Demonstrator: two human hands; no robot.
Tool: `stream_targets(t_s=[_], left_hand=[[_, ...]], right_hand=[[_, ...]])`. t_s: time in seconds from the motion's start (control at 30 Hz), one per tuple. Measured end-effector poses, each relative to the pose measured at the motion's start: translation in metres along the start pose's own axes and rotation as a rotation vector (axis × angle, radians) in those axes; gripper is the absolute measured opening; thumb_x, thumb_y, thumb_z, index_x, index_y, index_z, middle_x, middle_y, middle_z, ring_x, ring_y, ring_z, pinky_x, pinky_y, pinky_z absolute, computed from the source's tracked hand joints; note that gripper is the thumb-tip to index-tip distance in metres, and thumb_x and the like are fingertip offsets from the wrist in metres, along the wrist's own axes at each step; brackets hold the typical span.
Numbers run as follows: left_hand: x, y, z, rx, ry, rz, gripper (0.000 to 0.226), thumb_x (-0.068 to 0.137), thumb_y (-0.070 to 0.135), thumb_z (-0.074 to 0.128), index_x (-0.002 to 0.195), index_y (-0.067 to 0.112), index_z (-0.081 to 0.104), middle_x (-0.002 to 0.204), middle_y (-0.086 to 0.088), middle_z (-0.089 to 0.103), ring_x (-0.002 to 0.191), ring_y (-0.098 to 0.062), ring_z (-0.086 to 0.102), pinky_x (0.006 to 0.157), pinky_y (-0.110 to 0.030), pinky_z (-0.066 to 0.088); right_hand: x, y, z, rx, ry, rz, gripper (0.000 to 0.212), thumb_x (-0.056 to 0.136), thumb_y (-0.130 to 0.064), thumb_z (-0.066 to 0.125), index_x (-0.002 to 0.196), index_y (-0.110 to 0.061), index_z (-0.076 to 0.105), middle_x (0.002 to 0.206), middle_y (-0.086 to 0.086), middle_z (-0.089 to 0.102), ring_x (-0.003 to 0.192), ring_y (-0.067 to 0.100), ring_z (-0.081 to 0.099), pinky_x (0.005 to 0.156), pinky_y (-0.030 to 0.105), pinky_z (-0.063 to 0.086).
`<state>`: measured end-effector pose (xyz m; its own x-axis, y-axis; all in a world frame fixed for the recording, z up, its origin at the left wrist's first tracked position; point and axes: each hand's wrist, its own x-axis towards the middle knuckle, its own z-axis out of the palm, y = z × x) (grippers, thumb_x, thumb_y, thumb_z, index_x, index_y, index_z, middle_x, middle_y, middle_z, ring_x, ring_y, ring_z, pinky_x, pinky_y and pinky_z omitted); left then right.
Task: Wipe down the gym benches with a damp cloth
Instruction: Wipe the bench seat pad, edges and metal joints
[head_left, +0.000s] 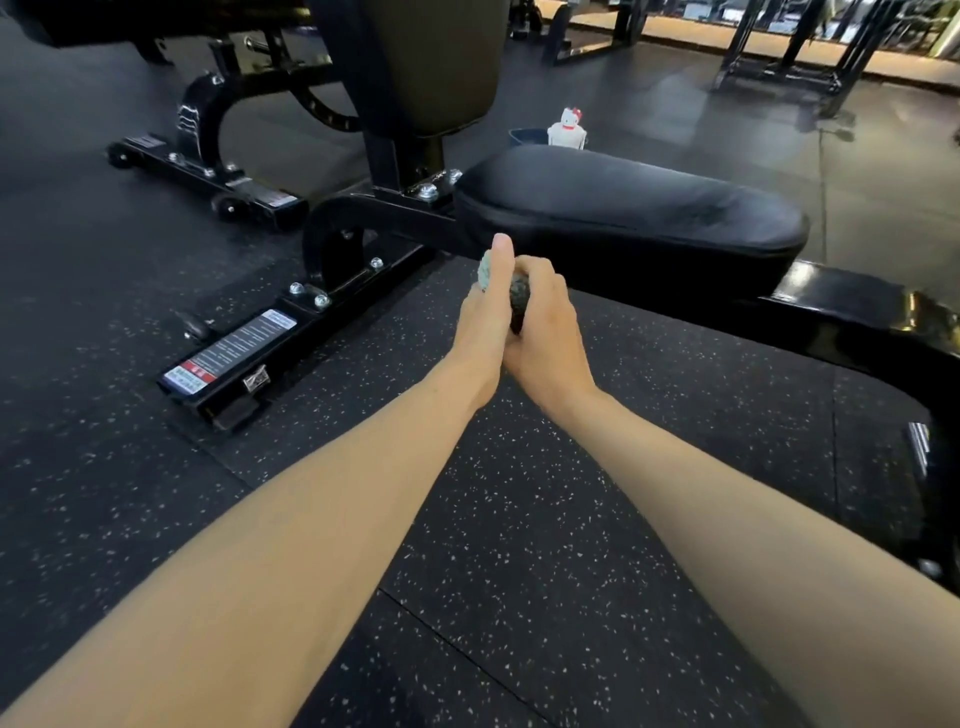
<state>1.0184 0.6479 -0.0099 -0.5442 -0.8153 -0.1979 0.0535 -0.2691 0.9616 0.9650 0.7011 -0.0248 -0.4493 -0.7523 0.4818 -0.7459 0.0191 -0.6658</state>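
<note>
Together left hand (482, 332), right hand (548, 338) clutch one cloth (519, 300).

Black speckled rubber floor (571, 493) carries a black padded steel-framed bench (623, 208). A second black bench frame (208, 171) stands beyond, left. A white cat-shaped bottle (567, 130) and a dark blue tub (525, 136) show behind the pad, their bases hidden.

Dim, soft, edge-warped wide-angle view.

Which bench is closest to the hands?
The bench with the flat black seat pad, just beyond the right hand; the other bench stands farther back on the left.
</note>
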Motion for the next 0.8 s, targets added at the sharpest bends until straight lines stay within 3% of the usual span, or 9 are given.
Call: stream_targets(t_s=[0.1, 0.2, 0.27, 0.37, 0.43, 0.53, 0.63, 0.7, 0.8], left_hand=[[0.001, 0.003, -0.008, -0.093, 0.085, -0.046, 0.06, 0.081, 0.057, 0.064, 0.118, 0.015, 0.043, 0.104, -0.001, 0.065, 0.094, -0.014, 0.066, 0.087, -0.033, 0.053], [0.013, -0.001, -0.025, -0.092, 0.205, -0.093, 0.04, 0.089, 0.03, 0.061, 0.115, 0.012, 0.036, 0.106, -0.01, 0.059, 0.081, -0.018, 0.064, 0.074, -0.032, 0.056], [0.022, 0.0, -0.034, 0.097, 0.265, -0.102, 0.028, 0.089, 0.02, 0.054, 0.113, 0.012, 0.041, 0.107, -0.014, 0.061, 0.07, -0.023, 0.064, 0.062, -0.03, 0.054], [0.036, 0.012, -0.04, 0.458, 0.39, 0.122, 0.027, 0.091, 0.018, 0.05, 0.117, 0.011, 0.046, 0.103, -0.008, 0.059, 0.089, -0.027, 0.058, 0.079, -0.036, 0.05], [0.038, 0.026, -0.037, 0.579, 0.479, 0.338, 0.026, 0.094, 0.016, 0.045, 0.12, 0.012, 0.047, 0.097, -0.006, 0.054, 0.09, -0.025, 0.051, 0.079, -0.035, 0.042], [0.039, 0.025, -0.02, 0.778, 0.45, 0.516, 0.029, 0.097, 0.011, 0.044, 0.126, 0.009, 0.047, 0.104, -0.008, 0.06, 0.094, -0.025, 0.053, 0.078, -0.033, 0.041], [0.033, -0.002, -0.002, 1.001, 0.383, 0.554, 0.045, 0.098, 0.01, 0.045, 0.14, 0.003, 0.033, 0.113, -0.017, 0.062, 0.102, -0.033, 0.06, 0.084, -0.037, 0.047], [0.032, -0.013, -0.003, 1.138, 0.289, 0.594, 0.056, 0.098, 0.009, 0.046, 0.146, -0.001, 0.02, 0.117, -0.021, 0.06, 0.103, -0.035, 0.06, 0.085, -0.039, 0.047], [0.032, -0.017, -0.025, 1.338, 0.192, 0.677, 0.058, 0.095, 0.004, 0.05, 0.145, -0.003, 0.021, 0.118, -0.023, 0.059, 0.1, -0.037, 0.062, 0.08, -0.039, 0.049]], right_hand=[[0.004, -0.001, -0.01, 0.065, -0.183, 0.016, 0.04, 0.088, -0.02, 0.062, 0.124, -0.024, 0.044, 0.109, -0.003, 0.061, 0.097, 0.01, 0.059, 0.077, 0.03, 0.051], [0.01, 0.006, -0.021, -0.078, -0.309, 0.002, 0.043, 0.087, -0.012, 0.055, 0.13, -0.017, 0.053, 0.116, 0.003, 0.064, 0.104, 0.015, 0.061, 0.092, 0.037, 0.051], [0.016, 0.008, -0.029, -0.194, -0.209, -0.051, 0.036, 0.088, -0.008, 0.052, 0.123, -0.011, 0.059, 0.118, 0.006, 0.061, 0.107, 0.019, 0.058, 0.094, 0.04, 0.049], [0.026, 0.008, -0.042, -0.459, 0.091, -0.242, 0.027, 0.082, -0.001, 0.051, 0.107, -0.002, 0.063, 0.115, 0.013, 0.056, 0.103, 0.028, 0.054, 0.086, 0.036, 0.044], [0.03, 0.012, -0.049, -0.641, 0.189, -0.271, 0.035, 0.077, -0.001, 0.052, 0.111, -0.004, 0.061, 0.12, 0.016, 0.052, 0.108, 0.032, 0.049, 0.089, 0.037, 0.037], [0.031, 0.022, -0.05, -0.763, 0.164, -0.234, 0.054, 0.071, 0.001, 0.052, 0.124, -0.006, 0.053, 0.138, 0.017, 0.044, 0.127, 0.032, 0.038, 0.106, 0.038, 0.022], [0.028, 0.029, -0.043, -0.748, 0.127, -0.273, 0.064, 0.072, 0.004, 0.051, 0.135, -0.005, 0.044, 0.151, 0.015, 0.035, 0.142, 0.028, 0.027, 0.117, 0.038, 0.009], [0.027, 0.032, -0.039, -0.735, 0.147, -0.292, 0.064, 0.073, 0.007, 0.05, 0.136, -0.002, 0.043, 0.152, 0.016, 0.033, 0.144, 0.03, 0.024, 0.119, 0.038, 0.005], [0.029, 0.034, -0.04, -0.725, 0.177, -0.315, 0.06, 0.072, 0.01, 0.047, 0.131, 0.001, 0.046, 0.15, 0.018, 0.037, 0.142, 0.031, 0.029, 0.12, 0.036, 0.006]])
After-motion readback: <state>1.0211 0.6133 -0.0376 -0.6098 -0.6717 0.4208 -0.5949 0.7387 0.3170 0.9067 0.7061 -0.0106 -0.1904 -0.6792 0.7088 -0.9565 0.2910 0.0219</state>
